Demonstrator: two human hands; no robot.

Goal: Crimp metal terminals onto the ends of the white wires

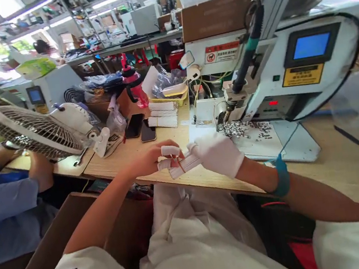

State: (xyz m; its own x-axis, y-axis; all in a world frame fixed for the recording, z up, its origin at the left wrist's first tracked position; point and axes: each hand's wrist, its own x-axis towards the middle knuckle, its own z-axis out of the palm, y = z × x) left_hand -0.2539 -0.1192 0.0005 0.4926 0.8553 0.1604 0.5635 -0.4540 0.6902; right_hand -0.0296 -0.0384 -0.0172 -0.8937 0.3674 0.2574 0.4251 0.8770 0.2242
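A bundle of thin white strips [188,164], with a brown rubber band [180,165] around it, is held just above the table's front edge. My right hand [220,153], in a white glove, is closed on the bundle's right part. At its left end my left hand [156,158], bare but for white covers on some fingers, has its fingers curled around the band and strips. Similar white strips [163,115] lie stacked behind my hands. Small metal pieces [237,129] are scattered by the machine to the right.
A machine with a blue screen [310,46] stands at the right. Two phones [147,130], a pink bottle [133,87] and a yellow tray [181,99] sit behind the hands. A fan [34,132] is at left, with another person's arm [40,169] nearby. A dark pen-like stick [348,135] lies far right.
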